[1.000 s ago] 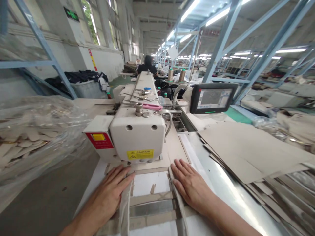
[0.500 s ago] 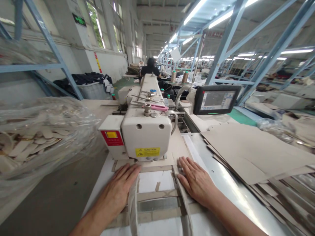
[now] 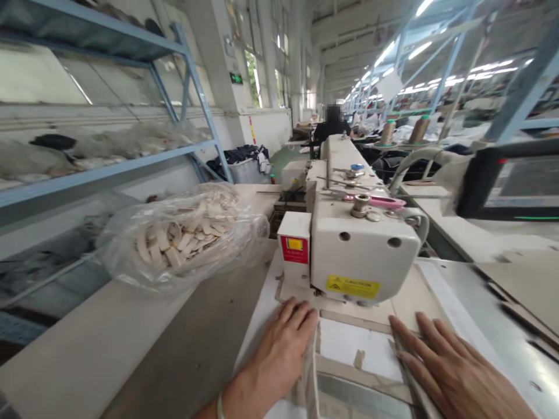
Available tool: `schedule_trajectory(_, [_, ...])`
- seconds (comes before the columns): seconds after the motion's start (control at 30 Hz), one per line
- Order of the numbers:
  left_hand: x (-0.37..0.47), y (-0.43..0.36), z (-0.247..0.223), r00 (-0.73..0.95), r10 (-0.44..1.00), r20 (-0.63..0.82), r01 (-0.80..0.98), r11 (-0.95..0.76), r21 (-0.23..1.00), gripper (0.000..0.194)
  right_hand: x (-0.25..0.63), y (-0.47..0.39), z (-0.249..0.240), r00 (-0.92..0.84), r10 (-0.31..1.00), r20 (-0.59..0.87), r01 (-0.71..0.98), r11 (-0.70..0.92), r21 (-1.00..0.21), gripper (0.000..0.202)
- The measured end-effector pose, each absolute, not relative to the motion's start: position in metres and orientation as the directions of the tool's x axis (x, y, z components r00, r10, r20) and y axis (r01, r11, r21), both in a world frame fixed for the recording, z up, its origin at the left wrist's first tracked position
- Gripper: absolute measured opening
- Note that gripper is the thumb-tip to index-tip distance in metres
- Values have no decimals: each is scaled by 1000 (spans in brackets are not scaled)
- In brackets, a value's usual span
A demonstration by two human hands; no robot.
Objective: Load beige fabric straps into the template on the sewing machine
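A white sewing machine head (image 3: 364,262) with a yellow caution label stands in front of me. Beneath it lies a beige fabric piece (image 3: 413,305) on a white sheet (image 3: 338,340) crossed by brownish tape strips. My left hand (image 3: 283,346) rests flat, palm down, at the left side of the work, its fingertips just before the machine's red-labelled box (image 3: 294,247). On the right, my right hand (image 3: 454,364) presses flat on the beige fabric with its fingers spread. Neither hand grips anything. The needle area is hidden behind the machine head.
Left of the machine, a clear plastic bag (image 3: 183,238) holds many small beige pieces. Pink-handled scissors (image 3: 384,202) lie on the machine. A screen (image 3: 519,183) and beige panels (image 3: 524,279) are at right. A blue shelf (image 3: 170,154) stands left; a person (image 3: 331,129) sits ahead.
My view has swung to the left, so the machine and hands appear further right and more of the bag and shelf shows. Both hands stay flat by the machine; the right fingers look more spread.
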State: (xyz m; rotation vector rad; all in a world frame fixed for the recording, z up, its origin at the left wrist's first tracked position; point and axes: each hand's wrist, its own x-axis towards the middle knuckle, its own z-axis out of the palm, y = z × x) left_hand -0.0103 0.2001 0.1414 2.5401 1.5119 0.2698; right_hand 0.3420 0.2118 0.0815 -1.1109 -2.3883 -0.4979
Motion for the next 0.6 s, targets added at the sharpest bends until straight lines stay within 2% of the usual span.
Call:
schedule_trajectory(0.1, [-9, 200, 142, 465, 877, 121, 833, -479, 276, 56, 342, 215, 87, -684, 512, 519, 721, 583, 375, 48])
schedule_trajectory(0.17, [-6, 203, 147, 446, 886, 127, 834, -463, 302, 52, 337, 216, 96, -675, 508, 535, 734, 537, 416, 50])
schedule_trajectory(0.27, [-2, 210, 154, 408, 909, 87, 862, -414, 292, 54, 326, 216, 112, -668, 537, 516, 743, 524, 416, 47])
schedule_trajectory(0.37, [-3, 216, 155, 442, 894, 73, 861, -446, 246, 48, 320, 216, 119, -647, 584, 490, 760, 543, 357, 50])
schedule_trajectory(0.47, [-7, 219, 150, 515, 855, 61, 827, -515, 224, 56, 321, 215, 115, -628, 616, 476, 774, 560, 295, 50])
schedule_trajectory(0.6, [-12, 217, 143, 521, 853, 39, 834, -518, 193, 66, 324, 213, 110, -597, 692, 405, 800, 549, 240, 51])
